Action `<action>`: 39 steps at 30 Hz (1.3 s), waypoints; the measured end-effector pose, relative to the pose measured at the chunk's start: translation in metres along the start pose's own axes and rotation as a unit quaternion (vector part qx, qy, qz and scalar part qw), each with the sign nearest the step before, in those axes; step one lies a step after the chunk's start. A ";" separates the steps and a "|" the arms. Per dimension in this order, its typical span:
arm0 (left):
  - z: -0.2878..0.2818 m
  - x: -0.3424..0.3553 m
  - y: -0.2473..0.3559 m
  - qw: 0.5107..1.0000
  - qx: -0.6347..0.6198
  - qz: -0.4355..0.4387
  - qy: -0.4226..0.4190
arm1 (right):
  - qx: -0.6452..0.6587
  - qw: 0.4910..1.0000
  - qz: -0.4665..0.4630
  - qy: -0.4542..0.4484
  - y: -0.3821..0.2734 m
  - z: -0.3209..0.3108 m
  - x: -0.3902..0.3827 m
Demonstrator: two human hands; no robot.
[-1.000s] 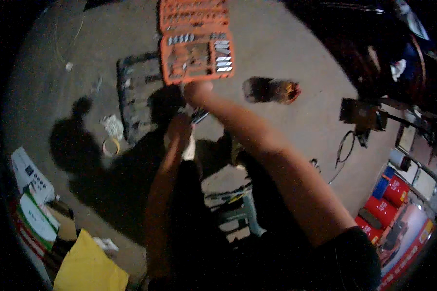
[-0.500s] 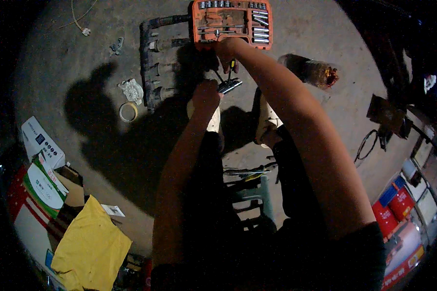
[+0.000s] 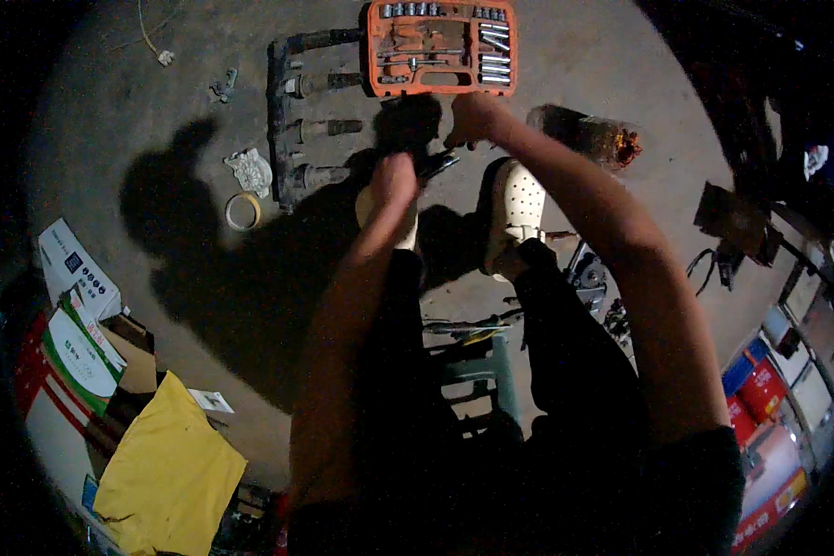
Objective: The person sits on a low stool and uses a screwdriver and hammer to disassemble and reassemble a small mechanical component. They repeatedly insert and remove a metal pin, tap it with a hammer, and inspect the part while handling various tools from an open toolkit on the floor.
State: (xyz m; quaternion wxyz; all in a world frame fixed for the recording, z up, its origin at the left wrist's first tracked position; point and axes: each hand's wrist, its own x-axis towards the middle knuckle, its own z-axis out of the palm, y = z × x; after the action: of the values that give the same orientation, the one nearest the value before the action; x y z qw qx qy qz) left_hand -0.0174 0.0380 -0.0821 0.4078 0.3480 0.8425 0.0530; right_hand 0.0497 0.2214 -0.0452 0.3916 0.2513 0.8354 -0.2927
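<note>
My left hand (image 3: 395,181) is closed at its end of a short, dark, shiny metal cylinder (image 3: 441,165), above my left shoe. Just beyond it, at the cylinder's far side, my right hand (image 3: 478,120) has its fingers bent down and together. Shadow and the fingers hide what my right hand grips, if anything. An orange socket set case (image 3: 443,91) lies open in front of both hands, with sockets and a ratchet bar in its slots. To its left is a dark pipe with several side stubs (image 3: 283,120).
A grimy cylinder with a rusty orange end (image 3: 612,144) lies right of my hands. On the left floor are a tape roll (image 3: 243,212) and a pale crumpled piece (image 3: 249,173). A green stool (image 3: 502,371) stands below me. Yellow cloth (image 3: 169,468) covers boxes at lower left.
My right hand has shifted right and nearer, away from the case's edge. The black-and-yellow handle seen under it before no longer shows. My right leg has moved, baring the shoe.
</note>
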 end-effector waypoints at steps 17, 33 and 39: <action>0.015 0.002 -0.004 0.991 0.018 0.096 0.088 | 0.224 0.951 0.022 0.213 0.008 0.022 -0.011; 0.006 -0.009 -0.015 0.962 0.132 0.187 0.150 | -0.009 0.993 -0.058 0.097 -0.036 -0.015 0.064; 0.003 -0.014 -0.011 0.950 0.127 0.204 0.200 | 0.078 0.984 -0.077 0.142 -0.033 -0.018 0.072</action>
State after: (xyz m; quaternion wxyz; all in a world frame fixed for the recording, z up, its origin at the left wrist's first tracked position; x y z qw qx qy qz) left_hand -0.0151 0.0205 -0.0795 0.1639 0.5434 0.8177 0.0960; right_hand -0.0212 0.2239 -0.0836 0.2246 0.2551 0.8738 -0.3478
